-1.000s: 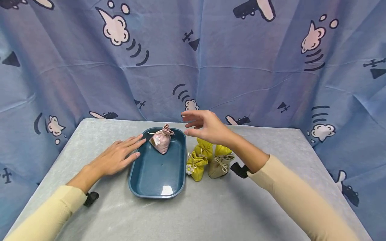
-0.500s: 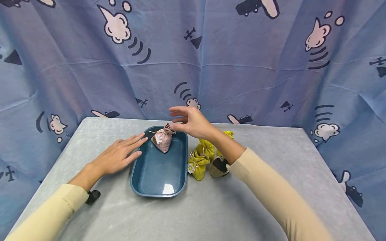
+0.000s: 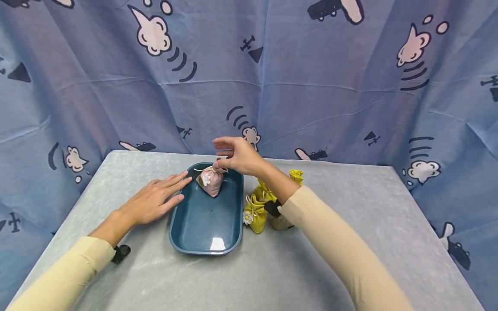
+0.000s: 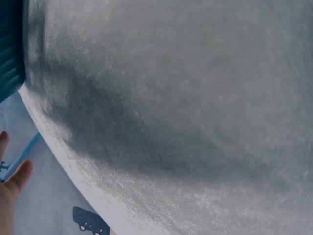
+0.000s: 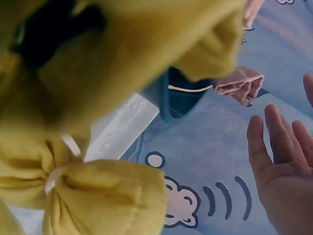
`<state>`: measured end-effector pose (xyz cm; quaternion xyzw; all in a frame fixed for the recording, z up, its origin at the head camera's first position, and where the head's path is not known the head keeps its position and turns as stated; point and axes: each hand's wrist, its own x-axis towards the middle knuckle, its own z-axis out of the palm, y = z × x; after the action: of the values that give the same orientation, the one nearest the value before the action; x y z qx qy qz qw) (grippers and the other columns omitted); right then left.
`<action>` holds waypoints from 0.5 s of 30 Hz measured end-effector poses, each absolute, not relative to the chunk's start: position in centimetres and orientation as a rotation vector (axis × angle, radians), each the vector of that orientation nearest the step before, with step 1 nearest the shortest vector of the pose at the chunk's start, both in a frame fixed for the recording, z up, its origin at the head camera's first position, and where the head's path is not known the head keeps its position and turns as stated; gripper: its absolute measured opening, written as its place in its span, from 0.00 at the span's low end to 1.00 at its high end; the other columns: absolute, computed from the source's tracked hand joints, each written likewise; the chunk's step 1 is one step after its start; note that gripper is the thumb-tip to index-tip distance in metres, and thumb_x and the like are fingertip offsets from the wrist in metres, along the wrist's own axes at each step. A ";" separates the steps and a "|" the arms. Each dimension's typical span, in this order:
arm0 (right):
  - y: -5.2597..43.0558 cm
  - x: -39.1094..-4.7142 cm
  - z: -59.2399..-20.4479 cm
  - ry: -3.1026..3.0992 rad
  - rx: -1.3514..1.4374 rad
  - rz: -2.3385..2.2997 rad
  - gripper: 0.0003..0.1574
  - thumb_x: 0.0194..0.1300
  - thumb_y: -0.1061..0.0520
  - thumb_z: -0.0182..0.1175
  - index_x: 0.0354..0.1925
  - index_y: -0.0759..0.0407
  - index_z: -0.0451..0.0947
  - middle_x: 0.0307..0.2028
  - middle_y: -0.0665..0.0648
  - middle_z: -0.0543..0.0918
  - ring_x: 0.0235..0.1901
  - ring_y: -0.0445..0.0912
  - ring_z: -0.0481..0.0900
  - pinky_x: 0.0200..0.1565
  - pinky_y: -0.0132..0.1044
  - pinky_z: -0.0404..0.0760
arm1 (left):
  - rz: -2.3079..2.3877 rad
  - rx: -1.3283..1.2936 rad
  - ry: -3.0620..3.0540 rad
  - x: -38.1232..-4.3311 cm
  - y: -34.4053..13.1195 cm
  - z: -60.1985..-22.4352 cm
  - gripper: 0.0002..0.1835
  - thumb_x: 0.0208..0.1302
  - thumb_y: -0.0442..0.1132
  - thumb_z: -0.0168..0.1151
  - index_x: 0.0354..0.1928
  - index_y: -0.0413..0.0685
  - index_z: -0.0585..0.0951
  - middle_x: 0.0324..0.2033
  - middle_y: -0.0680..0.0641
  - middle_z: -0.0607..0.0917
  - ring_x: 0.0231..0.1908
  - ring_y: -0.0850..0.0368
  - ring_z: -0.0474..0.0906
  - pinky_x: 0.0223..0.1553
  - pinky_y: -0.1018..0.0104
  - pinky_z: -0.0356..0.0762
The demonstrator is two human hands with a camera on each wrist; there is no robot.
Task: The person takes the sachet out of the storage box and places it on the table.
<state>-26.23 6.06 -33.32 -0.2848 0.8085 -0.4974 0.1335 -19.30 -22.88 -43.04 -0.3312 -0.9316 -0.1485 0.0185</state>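
Observation:
A pink drawstring pouch (image 3: 212, 183) with a white flower sits at the back of the blue tray (image 3: 206, 220). My right hand (image 3: 242, 156) hovers by the pouch's gathered top, thumb lowest. In the right wrist view, the hand (image 5: 288, 171) has its fingers spread, apart from the pink neck (image 5: 240, 84); nothing lies between them. My left hand (image 3: 155, 199) is flat, with fingertips resting at the tray's left rim. The left wrist view shows only a bit of that hand (image 4: 12, 191) and the tray's ribbed side (image 4: 11, 49).
Right of the tray stand yellow pouches (image 3: 256, 216) and a beige pouch (image 3: 282, 223), partly hidden by the right forearm and its black wrist camera (image 3: 273, 208). A grey cloth covers the table (image 3: 342, 198). A blue printed curtain (image 3: 311, 108) hangs behind.
My right hand has moved left from above the yellow pouches to the pink pouch's top, its forearm now covering more of the beige pouch. My left hand stays at the tray rim.

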 end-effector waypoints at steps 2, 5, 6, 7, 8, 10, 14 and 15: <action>6.0 -26.5 -33.6 2.341 -0.815 -1.440 0.38 0.61 0.69 0.68 0.67 0.69 0.68 0.65 0.67 0.74 0.62 0.57 0.76 0.60 0.42 0.76 | -0.463 -1.027 -2.893 -19.3 -22.9 -43.1 0.30 0.78 0.51 0.48 0.76 0.52 0.62 0.76 0.47 0.59 0.72 0.41 0.60 0.60 0.38 0.65; 5.9 -26.8 -33.9 2.352 -0.799 -1.422 0.37 0.61 0.69 0.68 0.67 0.69 0.68 0.64 0.68 0.74 0.63 0.58 0.75 0.61 0.43 0.75 | -0.463 -1.024 -2.894 -19.4 -23.0 -43.2 0.30 0.78 0.52 0.47 0.77 0.53 0.62 0.76 0.47 0.58 0.72 0.41 0.60 0.60 0.38 0.65; 5.9 -26.9 -34.0 2.355 -0.796 -1.421 0.37 0.61 0.69 0.68 0.67 0.70 0.68 0.64 0.68 0.74 0.63 0.59 0.74 0.61 0.44 0.74 | -0.465 -1.023 -2.893 -19.4 -23.0 -43.2 0.30 0.78 0.52 0.47 0.77 0.53 0.62 0.76 0.47 0.59 0.72 0.41 0.60 0.60 0.39 0.65; 5.9 -27.0 -34.1 2.358 -0.791 -1.419 0.37 0.61 0.69 0.68 0.67 0.70 0.69 0.64 0.68 0.74 0.63 0.59 0.74 0.61 0.44 0.74 | -0.467 -1.023 -2.892 -19.4 -23.0 -43.2 0.30 0.78 0.52 0.48 0.77 0.53 0.62 0.76 0.47 0.59 0.72 0.41 0.60 0.60 0.39 0.65; 5.9 -27.1 -34.2 2.361 -0.787 -1.414 0.36 0.61 0.69 0.67 0.66 0.70 0.69 0.64 0.69 0.74 0.63 0.59 0.74 0.61 0.44 0.74 | -0.468 -1.022 -2.892 -19.4 -23.0 -43.2 0.30 0.78 0.52 0.47 0.77 0.53 0.62 0.76 0.47 0.58 0.72 0.41 0.60 0.61 0.39 0.64; 5.8 -27.3 -34.5 2.370 -0.785 -1.395 0.36 0.61 0.70 0.67 0.66 0.71 0.69 0.63 0.69 0.75 0.64 0.60 0.73 0.62 0.45 0.74 | -0.468 -1.021 -2.893 -19.4 -23.0 -43.2 0.30 0.78 0.52 0.47 0.77 0.53 0.62 0.76 0.47 0.58 0.72 0.41 0.60 0.61 0.39 0.64; 5.6 -27.6 -34.9 2.400 -0.763 -1.323 0.36 0.61 0.69 0.68 0.66 0.70 0.70 0.63 0.68 0.75 0.64 0.57 0.74 0.62 0.45 0.73 | -0.470 -1.023 -2.895 -19.4 -23.0 -43.2 0.30 0.78 0.52 0.47 0.77 0.53 0.61 0.76 0.47 0.58 0.72 0.41 0.60 0.61 0.39 0.64; 5.5 -27.6 -35.0 2.411 -0.758 -1.298 0.36 0.61 0.68 0.68 0.66 0.69 0.70 0.63 0.67 0.75 0.64 0.56 0.74 0.62 0.44 0.73 | -0.471 -1.024 -2.896 -19.4 -23.0 -43.2 0.30 0.78 0.52 0.47 0.77 0.53 0.61 0.76 0.47 0.58 0.72 0.41 0.60 0.61 0.38 0.64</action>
<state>-27.61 5.53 -35.03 -0.2639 0.8391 -0.4516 0.1495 -19.41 -22.98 -43.16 -0.3296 -0.9317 -0.1517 0.0171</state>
